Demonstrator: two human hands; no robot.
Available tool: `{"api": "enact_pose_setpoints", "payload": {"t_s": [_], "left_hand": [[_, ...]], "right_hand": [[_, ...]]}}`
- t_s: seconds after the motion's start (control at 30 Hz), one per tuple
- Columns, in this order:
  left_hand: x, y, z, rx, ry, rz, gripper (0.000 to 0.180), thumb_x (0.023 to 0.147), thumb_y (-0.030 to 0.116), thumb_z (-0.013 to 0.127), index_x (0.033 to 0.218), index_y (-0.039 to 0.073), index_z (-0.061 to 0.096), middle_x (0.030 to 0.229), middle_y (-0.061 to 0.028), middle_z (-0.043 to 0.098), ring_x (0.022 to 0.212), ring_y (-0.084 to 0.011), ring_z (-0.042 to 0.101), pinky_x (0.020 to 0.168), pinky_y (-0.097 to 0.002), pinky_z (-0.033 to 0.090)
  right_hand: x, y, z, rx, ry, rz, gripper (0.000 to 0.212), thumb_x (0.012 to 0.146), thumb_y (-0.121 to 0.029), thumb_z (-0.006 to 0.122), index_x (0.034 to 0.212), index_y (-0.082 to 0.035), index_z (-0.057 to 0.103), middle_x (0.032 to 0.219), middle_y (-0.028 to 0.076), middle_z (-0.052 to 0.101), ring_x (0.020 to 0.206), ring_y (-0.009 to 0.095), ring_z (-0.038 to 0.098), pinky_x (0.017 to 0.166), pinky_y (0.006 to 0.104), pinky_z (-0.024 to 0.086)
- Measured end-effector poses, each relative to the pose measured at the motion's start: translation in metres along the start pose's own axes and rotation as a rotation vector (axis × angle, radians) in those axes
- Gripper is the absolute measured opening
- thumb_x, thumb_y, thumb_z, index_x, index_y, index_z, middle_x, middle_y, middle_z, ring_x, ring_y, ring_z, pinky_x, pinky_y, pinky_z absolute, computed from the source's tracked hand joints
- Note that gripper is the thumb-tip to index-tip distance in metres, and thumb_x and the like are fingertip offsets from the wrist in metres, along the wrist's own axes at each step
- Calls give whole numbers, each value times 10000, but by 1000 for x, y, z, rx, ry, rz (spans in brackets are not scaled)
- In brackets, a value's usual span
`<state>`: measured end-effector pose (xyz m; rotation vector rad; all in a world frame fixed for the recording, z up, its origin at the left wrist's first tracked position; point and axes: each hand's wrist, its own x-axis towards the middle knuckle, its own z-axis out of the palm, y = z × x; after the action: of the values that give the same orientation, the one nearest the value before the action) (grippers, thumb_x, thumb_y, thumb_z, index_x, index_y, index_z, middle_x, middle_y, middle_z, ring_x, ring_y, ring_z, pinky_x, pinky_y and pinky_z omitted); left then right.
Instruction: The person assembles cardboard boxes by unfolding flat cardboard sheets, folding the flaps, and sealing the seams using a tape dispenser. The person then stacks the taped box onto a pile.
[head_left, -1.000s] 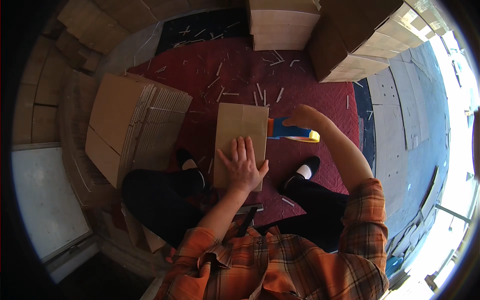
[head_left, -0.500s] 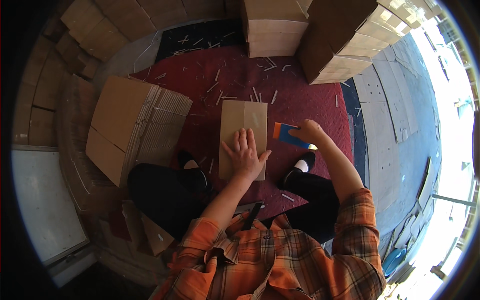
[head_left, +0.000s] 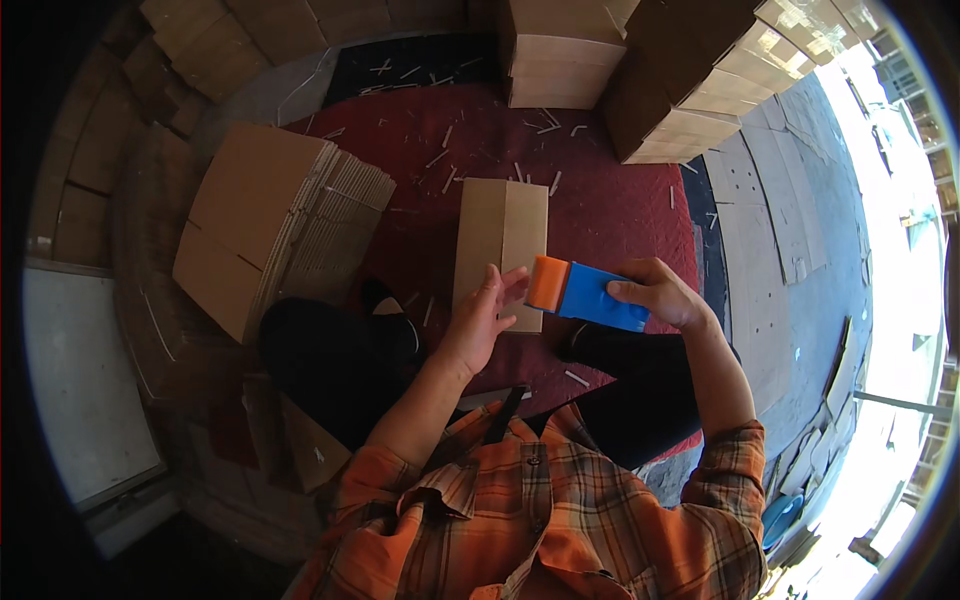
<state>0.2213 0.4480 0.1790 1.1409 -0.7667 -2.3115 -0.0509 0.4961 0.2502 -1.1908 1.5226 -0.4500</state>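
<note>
A closed brown cardboard box (head_left: 482, 228) stands upright on the red mat between my feet, a seam running along its top. My right hand (head_left: 662, 292) grips a blue and orange tape dispenser (head_left: 600, 297) at its blue end, the thumb lying across it. The dispenser is held up over the box's right near edge, orange end pointing left. My left hand (head_left: 484, 318) is raised over the near part of the box, fingers apart and nothing in them. Its fingertips are close to the orange end; whether they touch it I cannot tell.
To the left leans a bundle of flattened cardboard boxes (head_left: 255, 205). Stacked boxes (head_left: 565, 60) rise at the back and a taller stack (head_left: 690, 80) at the back right. Cardboard scraps litter the red mat (head_left: 620, 210). Flat cardboard sheets (head_left: 745, 230) cover the floor at right.
My left hand has lifted off the box top and drawn back toward me. My right hand has brought the tape dispenser up and nearer, its orange end now beside the left fingers.
</note>
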Motion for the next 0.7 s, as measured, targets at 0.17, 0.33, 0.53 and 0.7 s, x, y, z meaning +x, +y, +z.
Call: {"api": "enact_pose_setpoints", "payload": {"t_s": [0.17,0.33,0.53,0.7], "left_hand": [[-15,-7,-5,-15,-41,147,652,951,608,448,1342,90,507,1326,-79,559,1260,-193,477,1015,-437,388],[-4,-17,-16,-492,-132,-14,605,888,622,563,1169,88,602,1141,-63,638,1064,-169,587,864,-354,467],[16,-37,-21,-351,157,23,402,865,449,702,1012,77,658,912,-10,670,832,-115,622,727,-308,488],[28,-39,-46,-188,432,276,162,877,214,717,882,58,675,772,-2,657,709,-88,601,660,-240,471]], "right_hand": [[5,-11,21,-109,35,-7,458,877,-399,638,1045,25,677,891,135,664,827,208,631,765,345,497],[11,-13,26,15,-31,2,466,876,-406,634,1046,25,678,905,143,672,842,219,636,778,354,499],[23,-13,41,-83,-30,42,508,870,-450,639,1054,21,681,883,143,676,818,218,647,751,351,509],[29,-29,52,-134,0,44,475,865,-414,652,1040,26,681,841,152,669,789,200,644,715,345,511]]}}
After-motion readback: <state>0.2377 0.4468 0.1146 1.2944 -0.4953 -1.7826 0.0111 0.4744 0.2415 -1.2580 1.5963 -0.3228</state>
